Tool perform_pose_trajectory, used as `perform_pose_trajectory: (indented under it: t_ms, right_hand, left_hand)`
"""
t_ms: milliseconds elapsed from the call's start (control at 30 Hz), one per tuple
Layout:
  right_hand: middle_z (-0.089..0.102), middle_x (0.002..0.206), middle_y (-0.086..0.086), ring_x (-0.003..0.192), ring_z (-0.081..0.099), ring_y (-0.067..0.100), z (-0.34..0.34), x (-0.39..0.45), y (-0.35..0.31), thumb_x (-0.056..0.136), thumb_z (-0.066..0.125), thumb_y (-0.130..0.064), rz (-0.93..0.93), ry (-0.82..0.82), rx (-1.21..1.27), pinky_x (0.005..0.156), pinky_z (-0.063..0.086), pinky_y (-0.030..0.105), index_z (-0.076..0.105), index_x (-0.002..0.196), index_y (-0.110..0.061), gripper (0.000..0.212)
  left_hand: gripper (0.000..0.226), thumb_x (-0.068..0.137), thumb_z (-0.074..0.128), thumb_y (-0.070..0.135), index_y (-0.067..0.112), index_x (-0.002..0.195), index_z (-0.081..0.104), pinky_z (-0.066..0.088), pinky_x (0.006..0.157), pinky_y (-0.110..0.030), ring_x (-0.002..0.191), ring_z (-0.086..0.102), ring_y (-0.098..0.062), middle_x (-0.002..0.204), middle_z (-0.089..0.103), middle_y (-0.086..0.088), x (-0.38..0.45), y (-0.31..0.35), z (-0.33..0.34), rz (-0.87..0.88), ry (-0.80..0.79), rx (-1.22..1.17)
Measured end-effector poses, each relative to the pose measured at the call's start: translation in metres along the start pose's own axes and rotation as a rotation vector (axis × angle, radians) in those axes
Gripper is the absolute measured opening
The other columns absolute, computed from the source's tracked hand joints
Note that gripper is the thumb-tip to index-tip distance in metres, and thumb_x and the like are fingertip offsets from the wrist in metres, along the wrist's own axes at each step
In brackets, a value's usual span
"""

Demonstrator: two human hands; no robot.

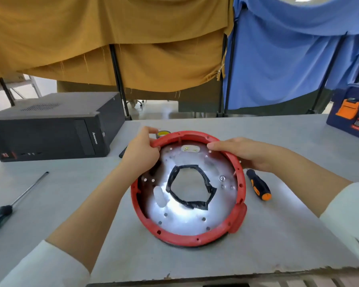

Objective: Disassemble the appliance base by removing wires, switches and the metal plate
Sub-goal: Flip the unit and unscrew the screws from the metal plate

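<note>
The round plastic appliance base (239,187) is red; its shiny metal plate (187,214) is silver, its central opening ringed with black tape (195,204). The flat grey table (278,141) carries a black-and-orange screwdriver (258,186) towards the right edge, a green-and-black one (0,214) at the left edge, and a black computer case (50,129) near the far-left corner.
</note>
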State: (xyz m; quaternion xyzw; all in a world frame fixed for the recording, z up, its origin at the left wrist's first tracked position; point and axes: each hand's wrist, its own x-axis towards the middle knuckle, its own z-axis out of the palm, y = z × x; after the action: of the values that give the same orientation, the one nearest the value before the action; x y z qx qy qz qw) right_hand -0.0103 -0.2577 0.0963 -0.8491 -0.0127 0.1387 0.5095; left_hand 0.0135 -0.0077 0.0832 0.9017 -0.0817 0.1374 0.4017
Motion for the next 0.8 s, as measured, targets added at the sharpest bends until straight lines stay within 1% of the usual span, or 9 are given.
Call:
perform_pose_trajectory:
  t_ms: [67,133,267,400,567,633,700,767,800]
  right_hand:
    - [0.073,0.099,0.006,0.087,0.069,0.019,-0.006,-0.005,-0.017,0.061,0.074,-0.06,-0.117,0.077,-0.032,0.087,0.055,0.039,0.069,0.101,-0.024,0.055]
    - [0.067,0.11,-0.004,0.093,0.066,0.013,-0.011,-0.013,-0.034,0.059,0.072,-0.065,-0.218,0.157,-0.147,0.085,0.055,0.033,0.06,0.119,-0.028,0.072]
    - [0.041,0.117,-0.016,0.099,0.046,0.0,-0.008,-0.035,-0.05,0.067,0.072,-0.061,-0.483,0.353,-0.472,0.072,0.034,0.007,0.035,0.14,-0.027,0.089]
    - [0.038,0.115,-0.014,0.104,0.043,0.002,0.013,-0.059,-0.031,0.066,0.076,-0.051,-0.67,0.426,-0.588,0.083,0.038,0.016,0.031,0.139,-0.029,0.088]
    - [0.037,0.117,-0.019,0.106,0.04,0.002,0.033,-0.083,0.0,0.061,0.079,-0.052,-0.846,0.481,-0.682,0.091,0.039,0.022,0.032,0.133,-0.031,0.088]
    - [0.034,0.114,-0.019,0.101,0.039,0.001,0.037,-0.089,0.011,0.059,0.075,-0.064,-0.872,0.456,-0.727,0.089,0.036,0.019,0.031,0.131,-0.03,0.091]
    - [0.029,0.11,-0.02,0.098,0.038,0.001,0.04,-0.094,0.023,0.066,0.06,-0.074,-0.895,0.405,-0.739,0.087,0.035,0.018,0.031,0.127,-0.028,0.082]
    - [0.034,0.108,-0.014,0.093,0.039,0.005,0.046,-0.098,0.036,0.082,0.041,-0.071,-0.909,0.368,-0.762,0.085,0.038,0.024,0.036,0.121,-0.025,0.06]
    - [0.04,0.104,-0.01,0.09,0.041,0.007,0.05,-0.1,0.041,0.089,0.035,-0.064,-0.917,0.359,-0.794,0.083,0.04,0.027,0.043,0.116,-0.021,0.052]
  left_hand:
    - [0.041,0.088,0.051,0.006,0.022,0.125,0.045,0.037,0.058,-0.013,0.075,0.053,0.001,0.084,0.053,0.019,0.002,0.014,-0.016,0.04,0.003,-0.082]
    - [0.053,0.085,0.053,-0.001,0.023,0.131,0.041,0.041,0.055,-0.014,0.078,0.054,0.0,0.093,0.053,0.016,0.004,0.026,-0.03,0.034,-0.032,-0.148]
    - [0.066,0.083,0.055,-0.005,0.028,0.136,0.033,0.044,0.048,-0.014,0.076,0.054,-0.002,0.096,0.053,0.012,-0.006,0.026,-0.04,-0.01,-0.138,-0.177]
    - [0.082,0.076,0.066,-0.005,0.034,0.136,0.026,0.043,0.051,-0.007,0.09,0.054,-0.003,0.107,0.052,0.009,-0.029,0.003,-0.031,-0.05,-0.295,-0.216]
    - [0.102,0.069,0.062,-0.01,0.053,0.135,0.017,0.051,0.078,-0.027,0.114,0.052,-0.013,0.123,0.049,0.008,-0.051,-0.028,-0.029,-0.043,-0.502,-0.339]
    - [0.098,0.064,0.052,-0.017,0.051,0.131,0.03,0.052,0.082,-0.035,0.113,0.057,-0.016,0.125,0.051,0.001,-0.055,-0.035,-0.033,-0.111,-0.523,-0.509]
    - [0.089,0.054,0.046,-0.017,0.037,0.126,0.046,0.052,0.082,-0.037,0.106,0.062,-0.026,0.122,0.057,-0.012,-0.056,-0.04,-0.036,-0.265,-0.478,-0.853]
    - [0.061,0.068,0.044,-0.002,0.025,0.122,0.05,0.05,0.081,-0.036,0.098,0.064,-0.031,0.11,0.064,-0.019,-0.06,-0.04,-0.033,-0.424,-0.398,-1.108]
    - [0.041,0.08,0.043,0.007,0.021,0.118,0.051,0.05,0.077,-0.034,0.087,0.065,-0.027,0.099,0.068,-0.018,-0.063,-0.04,-0.028,-0.481,-0.335,-1.079]
